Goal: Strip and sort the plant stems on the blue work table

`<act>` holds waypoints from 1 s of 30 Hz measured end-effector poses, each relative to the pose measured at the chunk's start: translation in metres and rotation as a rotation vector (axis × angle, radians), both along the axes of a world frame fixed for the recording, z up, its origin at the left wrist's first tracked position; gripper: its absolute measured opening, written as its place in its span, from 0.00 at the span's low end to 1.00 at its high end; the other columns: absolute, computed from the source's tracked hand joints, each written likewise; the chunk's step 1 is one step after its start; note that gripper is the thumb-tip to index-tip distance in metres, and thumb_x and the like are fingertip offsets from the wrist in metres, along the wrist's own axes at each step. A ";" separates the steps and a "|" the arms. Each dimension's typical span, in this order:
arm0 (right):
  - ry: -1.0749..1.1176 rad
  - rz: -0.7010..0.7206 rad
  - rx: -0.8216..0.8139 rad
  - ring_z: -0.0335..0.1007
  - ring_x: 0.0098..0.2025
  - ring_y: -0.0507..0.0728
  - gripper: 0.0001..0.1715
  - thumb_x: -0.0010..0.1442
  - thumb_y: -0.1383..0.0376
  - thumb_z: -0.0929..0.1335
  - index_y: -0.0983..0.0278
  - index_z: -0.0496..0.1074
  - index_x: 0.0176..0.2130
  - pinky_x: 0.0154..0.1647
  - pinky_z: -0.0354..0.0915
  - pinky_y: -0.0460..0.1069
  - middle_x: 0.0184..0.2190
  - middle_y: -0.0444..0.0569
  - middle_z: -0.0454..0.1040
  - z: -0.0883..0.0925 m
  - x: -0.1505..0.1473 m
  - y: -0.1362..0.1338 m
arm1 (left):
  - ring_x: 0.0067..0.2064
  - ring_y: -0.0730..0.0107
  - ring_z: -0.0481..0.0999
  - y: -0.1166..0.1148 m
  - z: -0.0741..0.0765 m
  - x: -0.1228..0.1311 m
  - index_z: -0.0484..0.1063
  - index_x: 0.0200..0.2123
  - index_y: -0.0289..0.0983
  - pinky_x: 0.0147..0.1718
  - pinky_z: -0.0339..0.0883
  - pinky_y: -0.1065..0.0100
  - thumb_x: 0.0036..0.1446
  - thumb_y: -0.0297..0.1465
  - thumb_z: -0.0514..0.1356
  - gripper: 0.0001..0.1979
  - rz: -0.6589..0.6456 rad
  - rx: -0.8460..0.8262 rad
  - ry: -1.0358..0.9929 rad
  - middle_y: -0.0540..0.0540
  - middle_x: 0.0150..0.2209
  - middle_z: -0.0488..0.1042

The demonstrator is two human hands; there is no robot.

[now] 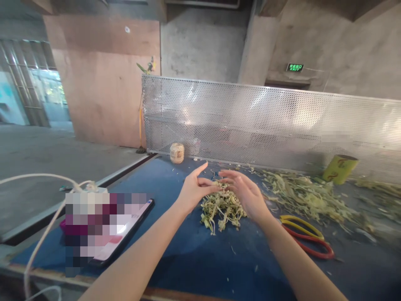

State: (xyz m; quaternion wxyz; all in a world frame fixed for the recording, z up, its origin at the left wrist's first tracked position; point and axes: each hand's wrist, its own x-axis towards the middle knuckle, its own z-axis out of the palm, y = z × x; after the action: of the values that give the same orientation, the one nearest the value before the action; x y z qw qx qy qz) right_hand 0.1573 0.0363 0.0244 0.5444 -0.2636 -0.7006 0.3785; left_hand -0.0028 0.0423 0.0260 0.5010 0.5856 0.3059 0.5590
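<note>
A small heap of dried, pale green plant pieces (pixel 222 211) with curled stems lies on the blue table top. My left hand (pixel 193 189) is at the heap's upper left, one finger stretched forward and the others reaching over the plant pieces. From the right, my right hand (pixel 248 193) faces it across the heap, its fingers extended and slightly bent. Both hands are open, with no plant piece visibly gripped. Whether the fingertips touch the heap I cannot tell. Scissors (pixel 308 238) with yellow and red handles lie beside my right forearm, their blades hidden.
A larger spread of dried plant material (pixel 303 194) covers the right side, near a yellow-green cylindrical container (pixel 340 169). A roll of twine (pixel 177 153) stands at the back. On the left are a phone (pixel 125 234) and a white cable (pixel 46 238). A perforated metal panel (pixel 225 121) borders the table.
</note>
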 end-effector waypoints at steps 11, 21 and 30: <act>0.207 0.343 -0.539 0.66 0.26 0.46 0.16 0.41 0.67 0.72 0.63 0.70 0.34 0.28 0.62 0.42 0.25 0.42 0.69 -0.018 -0.017 0.001 | 0.23 0.74 0.70 -0.003 -0.002 0.005 0.53 0.55 0.38 0.24 0.66 0.71 0.36 0.23 0.65 0.41 -0.041 0.054 -0.104 0.50 0.23 0.73; -0.057 -0.025 -0.387 0.67 0.27 0.51 0.11 0.44 0.60 0.69 0.65 0.71 0.29 0.32 0.66 0.48 0.25 0.44 0.71 -0.010 -0.005 0.012 | 0.29 0.70 0.74 -0.001 -0.004 0.007 0.52 0.55 0.35 0.33 0.65 0.68 0.37 0.24 0.65 0.41 -0.085 -0.018 -0.169 0.50 0.22 0.73; -0.333 -0.119 -0.185 0.62 0.22 0.49 0.13 0.47 0.63 0.66 0.64 0.70 0.35 0.24 0.61 0.46 0.22 0.43 0.67 -0.006 -0.002 0.002 | 0.28 0.70 0.73 -0.003 -0.004 0.005 0.46 0.58 0.35 0.31 0.65 0.66 0.41 0.25 0.61 0.40 0.137 0.156 0.232 0.49 0.24 0.74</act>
State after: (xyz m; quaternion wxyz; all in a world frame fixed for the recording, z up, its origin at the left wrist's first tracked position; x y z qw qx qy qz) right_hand 0.1556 0.0378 0.0181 0.4160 -0.4124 -0.7264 0.3593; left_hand 0.0022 0.0389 0.0215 0.3760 0.6610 0.3568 0.5426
